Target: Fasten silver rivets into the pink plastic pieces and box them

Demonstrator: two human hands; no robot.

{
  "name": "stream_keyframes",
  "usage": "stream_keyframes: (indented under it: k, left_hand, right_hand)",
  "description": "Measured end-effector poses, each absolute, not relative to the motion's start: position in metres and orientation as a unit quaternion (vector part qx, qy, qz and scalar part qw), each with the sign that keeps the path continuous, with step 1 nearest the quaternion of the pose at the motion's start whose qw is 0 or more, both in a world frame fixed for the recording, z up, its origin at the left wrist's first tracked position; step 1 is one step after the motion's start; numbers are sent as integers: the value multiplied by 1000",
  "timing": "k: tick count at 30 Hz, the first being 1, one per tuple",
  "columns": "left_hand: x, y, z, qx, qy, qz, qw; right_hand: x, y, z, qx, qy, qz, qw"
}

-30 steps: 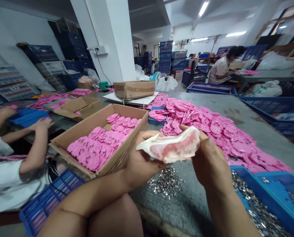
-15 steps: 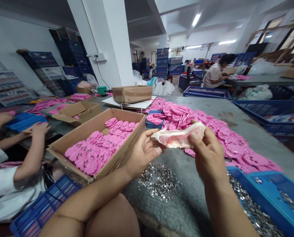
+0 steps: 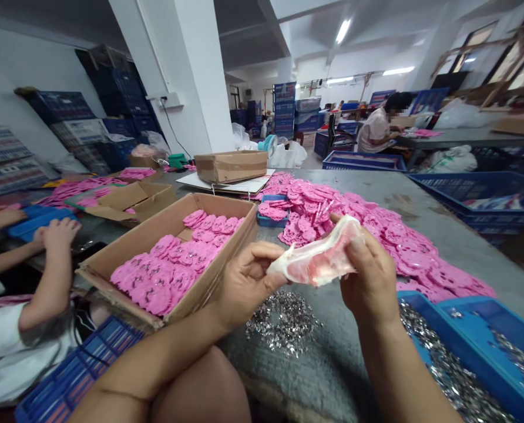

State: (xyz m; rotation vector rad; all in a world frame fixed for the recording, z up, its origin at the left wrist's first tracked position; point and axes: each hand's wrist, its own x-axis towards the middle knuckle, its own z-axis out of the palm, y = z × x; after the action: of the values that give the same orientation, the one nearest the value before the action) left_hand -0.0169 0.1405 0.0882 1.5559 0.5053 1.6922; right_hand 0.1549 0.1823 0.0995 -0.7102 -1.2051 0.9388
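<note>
Between my two hands is a pomelo segment [image 3: 317, 258], with pale pink flesh and white membrane partly peeled back. My left hand [image 3: 251, 282] pinches its tapered left end between thumb and fingers. My right hand [image 3: 370, 273] grips the wider right end, thumb on the near face and fingers behind. The segment is held above the grey table. Below it lies a loose heap of small shiny metal pieces [image 3: 284, 323]. Behind it spreads a large pile of flat pink pieces [image 3: 403, 244].
To the left stands a cardboard box [image 3: 231, 258] holding stacked pink pieces. Blue trays [image 3: 447, 317] of metal parts sit at the right. A small blue basket [image 3: 273, 222] stands by the pile. A co-worker's hands [image 3: 59, 238] show at far left; another person [image 3: 376, 129] sits farther back.
My left fingers have closed onto the segment's left end, where they were looser before. The segment has come slightly lower and tilted, its right end higher, and its membrane looks more spread.
</note>
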Motion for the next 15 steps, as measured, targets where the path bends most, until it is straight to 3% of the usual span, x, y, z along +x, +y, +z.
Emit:
stream_keyframes:
  k: [7,15]
  left_hand:
    - [-21,128,92,733,156,628,213]
    - [-15,109,104,761,109,625,135]
  right_hand:
    - [151,169,106,-281,-511,465,667]
    - [155,143,116,-272,-543,451,654]
